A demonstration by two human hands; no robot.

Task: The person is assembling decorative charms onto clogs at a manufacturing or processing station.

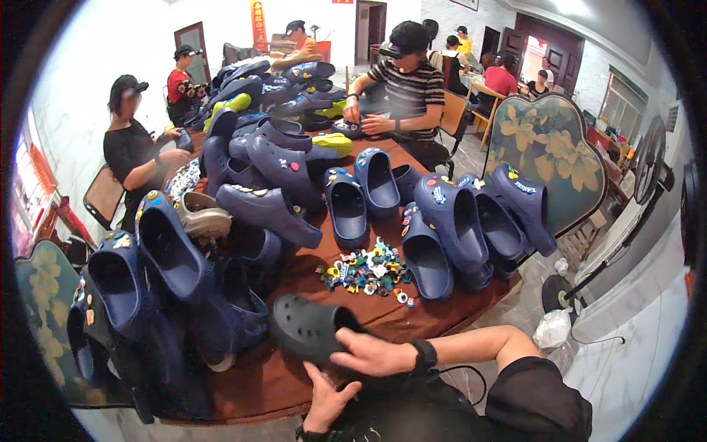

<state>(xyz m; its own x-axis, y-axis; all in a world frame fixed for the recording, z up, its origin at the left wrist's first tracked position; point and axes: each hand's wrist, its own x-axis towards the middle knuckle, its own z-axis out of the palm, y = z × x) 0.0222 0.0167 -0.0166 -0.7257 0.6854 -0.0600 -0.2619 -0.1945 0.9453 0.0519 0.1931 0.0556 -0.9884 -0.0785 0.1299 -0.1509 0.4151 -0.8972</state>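
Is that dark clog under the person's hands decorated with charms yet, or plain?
Plain, as far as visible: the dark clog under the right hand shows bare holes; colourful charms lie heaped nearby.

A tall red banner (pixel 258 22) with yellow marks is seen on the back wall, just right of the brown door (pixel 193 40). A small red sign (pixel 342 1) is seen farther right of that door, at the top edge.

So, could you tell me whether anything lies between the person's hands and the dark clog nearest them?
Nothing visible does. The right hand already rests on the dark clog at the table's near edge, and the left hand sits just below it. The pile of small colourful charms lies farther back, apart.
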